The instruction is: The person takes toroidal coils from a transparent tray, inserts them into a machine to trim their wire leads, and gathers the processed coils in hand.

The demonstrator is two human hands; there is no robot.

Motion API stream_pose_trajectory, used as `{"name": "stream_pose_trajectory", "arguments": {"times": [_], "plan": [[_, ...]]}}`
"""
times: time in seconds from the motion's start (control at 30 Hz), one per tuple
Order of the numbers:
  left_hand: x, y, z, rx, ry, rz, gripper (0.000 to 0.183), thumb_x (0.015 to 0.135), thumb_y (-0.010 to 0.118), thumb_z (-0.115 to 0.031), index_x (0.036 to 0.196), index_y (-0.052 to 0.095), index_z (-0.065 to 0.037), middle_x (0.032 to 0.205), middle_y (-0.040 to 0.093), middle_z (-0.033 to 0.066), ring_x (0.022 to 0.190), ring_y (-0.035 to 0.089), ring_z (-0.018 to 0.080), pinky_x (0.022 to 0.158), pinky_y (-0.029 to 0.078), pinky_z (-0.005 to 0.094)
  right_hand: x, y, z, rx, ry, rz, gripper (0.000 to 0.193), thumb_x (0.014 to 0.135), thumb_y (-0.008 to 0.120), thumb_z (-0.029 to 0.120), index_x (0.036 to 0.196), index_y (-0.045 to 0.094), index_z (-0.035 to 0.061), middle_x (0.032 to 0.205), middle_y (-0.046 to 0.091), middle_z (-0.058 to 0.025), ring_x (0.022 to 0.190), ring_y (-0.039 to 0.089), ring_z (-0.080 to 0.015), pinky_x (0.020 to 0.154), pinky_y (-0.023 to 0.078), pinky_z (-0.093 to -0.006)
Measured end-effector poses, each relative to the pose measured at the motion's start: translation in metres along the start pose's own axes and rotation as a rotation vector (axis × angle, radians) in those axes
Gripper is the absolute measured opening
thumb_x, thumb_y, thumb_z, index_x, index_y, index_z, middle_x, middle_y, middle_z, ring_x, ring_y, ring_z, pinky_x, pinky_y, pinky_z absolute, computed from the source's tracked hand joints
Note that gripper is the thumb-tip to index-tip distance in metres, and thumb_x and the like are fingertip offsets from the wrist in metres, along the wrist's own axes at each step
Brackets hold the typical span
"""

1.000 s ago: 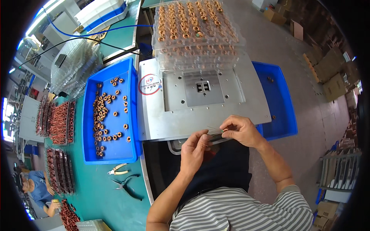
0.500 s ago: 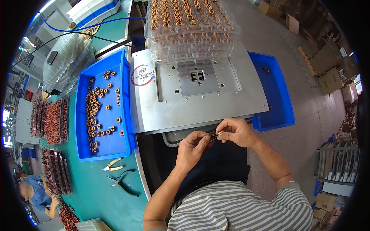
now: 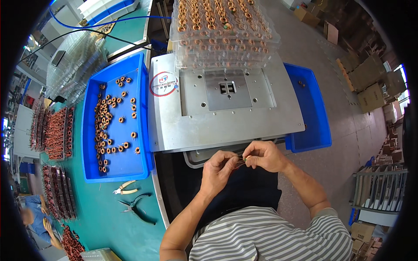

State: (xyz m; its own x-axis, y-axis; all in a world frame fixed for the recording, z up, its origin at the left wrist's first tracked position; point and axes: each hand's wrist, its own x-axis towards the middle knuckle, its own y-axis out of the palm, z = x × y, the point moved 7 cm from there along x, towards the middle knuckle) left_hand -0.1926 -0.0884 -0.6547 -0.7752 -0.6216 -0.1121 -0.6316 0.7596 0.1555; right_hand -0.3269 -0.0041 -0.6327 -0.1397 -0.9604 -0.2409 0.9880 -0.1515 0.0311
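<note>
Between the fingertips of my right hand (image 3: 267, 157) is a small copper-wound ring coil (image 3: 247, 158), pinched in front of the metal machine's near edge. My left hand (image 3: 219, 172) pinches the thin wire leads (image 3: 240, 160) that run out from the coil toward it. Both hands are closed and close together, above my lap. The coil is partly covered by my fingers, so its far side is hidden. The flat silver machine plate (image 3: 191, 130) lies just beyond the hands, with a square opening (image 3: 227, 88) in its middle.
Many similar coils lie in the blue bin (image 3: 130, 167) at left. Stacked clear trays (image 3: 226, 52) of coils stand on the machine. Another blue bin (image 3: 311, 108) sits at right. Cutters (image 3: 125, 188) and dark pliers (image 3: 137, 209) rest on the green bench (image 3: 104, 226); a co-worker (image 3: 39, 217) is far left.
My right hand has dropped slightly nearer to me with the coil, its fingers still pinching. My left hand keeps hold of the leads. The view has shifted a little.
</note>
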Motion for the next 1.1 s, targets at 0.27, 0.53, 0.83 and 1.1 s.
{"name": "stream_pose_trajectory", "arguments": {"times": [0.27, 0.53, 0.83, 1.1], "plan": [[-0.009, -0.011, 0.001, -0.195, -0.060, -0.103, 0.018, 0.097, 0.057, -0.013, 0.108, 0.063, 0.000, 0.083, 0.064, 0.0029, 0.071, 0.058, 0.0083, 0.062, 0.047, 0.0215, 0.029, -0.017, 0.052, -0.212, -0.069, -0.157, 0.010, 0.089, 0.064, 0.005, 0.098, 0.061, 0.0021, 0.082, 0.063, 0.0001, 0.072, 0.057, -0.0050, 0.064, 0.047, -0.0214], [-0.028, -0.027, 0.026, 0.080, -0.082, 0.035, 0.019, 0.094, 0.059, -0.012, 0.108, 0.066, -0.002, 0.084, 0.067, 0.0057, 0.073, 0.062, 0.0114, 0.067, 0.051, 0.0255, 0.125, -0.056, 0.137, -0.961, -0.371, -0.340, 0.017, 0.082, 0.065, 0.005, 0.097, 0.059, 0.0000, 0.091, 0.064, -0.0124, 0.082, 0.064, -0.0255, 0.074, 0.050, -0.0343], [-0.032, -0.042, 0.029, 0.191, -0.058, 0.086, 0.020, 0.091, 0.060, -0.013, 0.107, 0.066, -0.003, 0.095, 0.068, 0.0132, 0.079, 0.066, 0.0231, 0.070, 0.052, 0.0312, 0.181, -0.048, 0.120, -1.198, -0.360, -0.134, 0.020, 0.080, 0.066, 0.003, 0.098, 0.057, -0.0008, 0.093, 0.065, -0.0159, 0.085, 0.065, -0.0306, 0.075, 0.050, -0.0381], [-0.032, -0.047, 0.033, 0.253, -0.023, 0.099, 0.020, 0.089, 0.061, -0.013, 0.106, 0.066, -0.003, 0.099, 0.067, 0.0144, 0.080, 0.066, 0.0274, 0.071, 0.052, 0.0338, 0.195, -0.050, 0.112, -1.065, -0.331, -0.107, 0.017, 0.082, 0.065, 0.005, 0.097, 0.061, 0.0000, 0.088, 0.064, -0.0127, 0.081, 0.065, -0.0257, 0.074, 0.050, -0.0353]]}}
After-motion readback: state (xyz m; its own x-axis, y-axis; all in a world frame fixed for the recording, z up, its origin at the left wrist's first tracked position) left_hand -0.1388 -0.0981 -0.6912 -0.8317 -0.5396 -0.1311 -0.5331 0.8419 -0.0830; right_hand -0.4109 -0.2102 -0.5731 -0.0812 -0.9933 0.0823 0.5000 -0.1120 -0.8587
